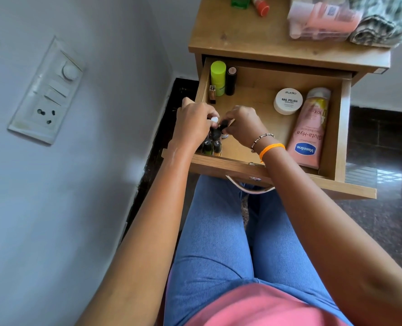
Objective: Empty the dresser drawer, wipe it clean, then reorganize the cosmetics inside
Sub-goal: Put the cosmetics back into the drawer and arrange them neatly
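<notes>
Your left hand (193, 121) and right hand (242, 125) fingers pinch bottles (213, 142) at the drawer's (336, 128) 8 o'clock corner; set them upright, touching.

This is a room in a home, most likely a bedroom or dressing corner. A small wooden dresser (261, 31) stands against a pale painted wall (101, 55), close to a domestic switch and socket plate (47, 90). Its open drawer (341, 118) holds personal cosmetics: a Vaseline lotion tube (309, 130) along the right edge, a nail polish remover tub (288, 101) beside it, small nail polish bottles (211, 144) in the front left corner. A folded towel (381, 29) lies at the top's right rear corner. The floor (383, 208) is dark polished stone.
</notes>
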